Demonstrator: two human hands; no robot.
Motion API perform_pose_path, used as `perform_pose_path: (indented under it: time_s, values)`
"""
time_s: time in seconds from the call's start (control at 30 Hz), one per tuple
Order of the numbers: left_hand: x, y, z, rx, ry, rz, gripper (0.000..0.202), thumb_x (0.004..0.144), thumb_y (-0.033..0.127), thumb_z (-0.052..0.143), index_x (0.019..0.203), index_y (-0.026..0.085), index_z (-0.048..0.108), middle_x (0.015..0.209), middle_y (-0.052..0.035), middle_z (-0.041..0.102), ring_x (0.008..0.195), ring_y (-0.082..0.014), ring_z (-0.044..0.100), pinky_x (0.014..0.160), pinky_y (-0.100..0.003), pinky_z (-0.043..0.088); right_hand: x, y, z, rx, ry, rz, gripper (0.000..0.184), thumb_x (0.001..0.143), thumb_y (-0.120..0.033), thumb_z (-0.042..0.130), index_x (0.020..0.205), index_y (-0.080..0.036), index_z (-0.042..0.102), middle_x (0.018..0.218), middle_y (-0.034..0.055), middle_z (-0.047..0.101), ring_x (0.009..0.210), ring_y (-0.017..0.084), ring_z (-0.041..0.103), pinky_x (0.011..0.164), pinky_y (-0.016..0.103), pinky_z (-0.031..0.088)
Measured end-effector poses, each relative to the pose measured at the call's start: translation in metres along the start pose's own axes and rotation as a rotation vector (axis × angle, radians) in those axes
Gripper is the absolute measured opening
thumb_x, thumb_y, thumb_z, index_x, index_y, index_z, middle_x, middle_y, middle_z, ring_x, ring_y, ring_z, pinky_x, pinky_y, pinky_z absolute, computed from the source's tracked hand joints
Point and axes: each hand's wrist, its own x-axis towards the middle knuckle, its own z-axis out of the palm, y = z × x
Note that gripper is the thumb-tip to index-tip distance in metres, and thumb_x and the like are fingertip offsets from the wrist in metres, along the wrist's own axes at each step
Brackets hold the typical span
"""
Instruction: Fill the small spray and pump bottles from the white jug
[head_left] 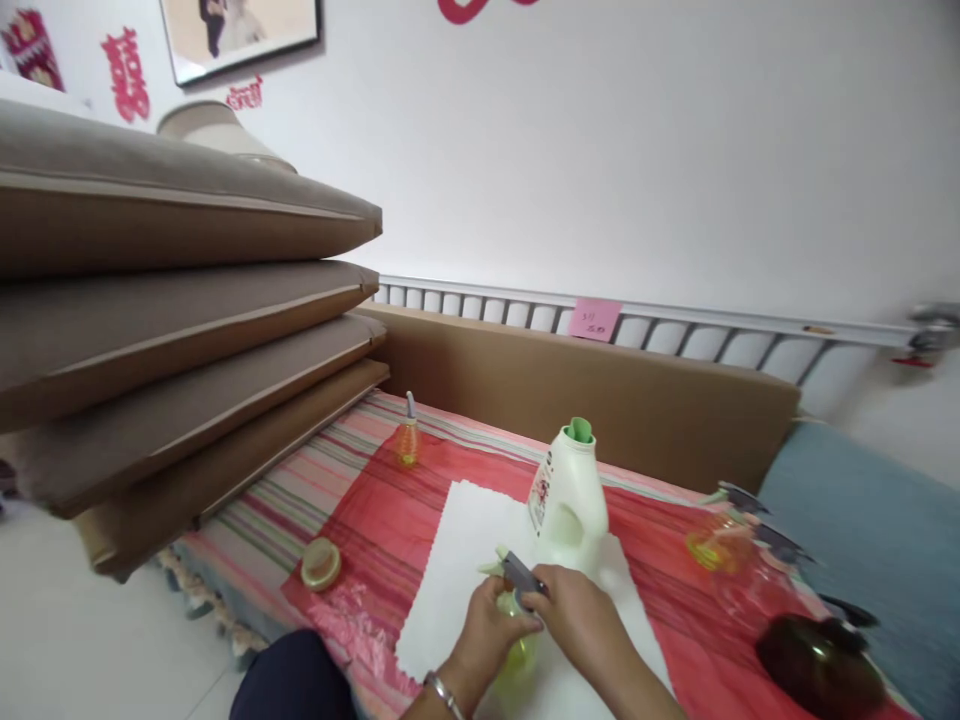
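Observation:
A clear spray bottle [519,655] with yellowish liquid stands upright on the white sheet [442,580]. My left hand [480,630], with a silver bangle at the wrist, is closed around the bottle's neck. At its top, my right hand [577,610] grips the grey and pale green spray head [520,572]; whether the head is seated on the neck is hidden by my fingers. Just behind my hands stands a white detergent jug [574,495] with a green opening.
At the right are several spray bottles [716,540] and a dark round bottle [821,665]. A small spray bottle [407,440] stands at the back left, and a round lid [321,564] lies near the left edge. Stacked cushions [187,290] rise at the left.

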Motion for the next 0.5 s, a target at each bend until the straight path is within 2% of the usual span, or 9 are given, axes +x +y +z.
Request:
perform_pose_path:
  time_s: [0.17,0.37,0.5]
  values:
    - [0.005,-0.008,-0.004,-0.038,-0.068,0.02,0.042,0.05,0.02,0.078,0.091,0.014,0.069,0.099,-0.008,0.07,0.1,-0.0303,0.058,0.092,-0.039,0.04,0.004,0.007,0.005,0.031,0.005,-0.002,0.015,0.073,-0.023,0.049,0.068,-0.021,0.063,0.073,0.0047,0.071,0.069,0.019,0.064,0.052,0.024,0.026]
    - [0.008,-0.003,-0.009,-0.009,-0.145,0.095,0.037,0.056,0.026,0.077,0.09,0.014,0.07,0.098,-0.0092,0.069,0.1,-0.0307,0.059,0.092,-0.041,0.04,0.007,0.004,0.007,0.036,0.007,0.006,0.012,0.072,-0.023,0.051,0.066,-0.021,0.062,0.073,0.0049,0.07,0.07,0.02,0.063,0.053,0.024,0.026]
    - [-0.001,-0.012,-0.019,0.082,-0.148,0.124,0.043,0.061,0.033,0.073,0.101,0.017,0.066,0.112,-0.0097,0.065,0.111,-0.0299,0.053,0.101,-0.041,0.036,0.001,0.006,0.0,0.05,0.021,0.02,0.011,0.072,-0.024,0.053,0.067,-0.021,0.064,0.073,0.0043,0.07,0.072,0.019,0.063,0.055,0.023,0.028]
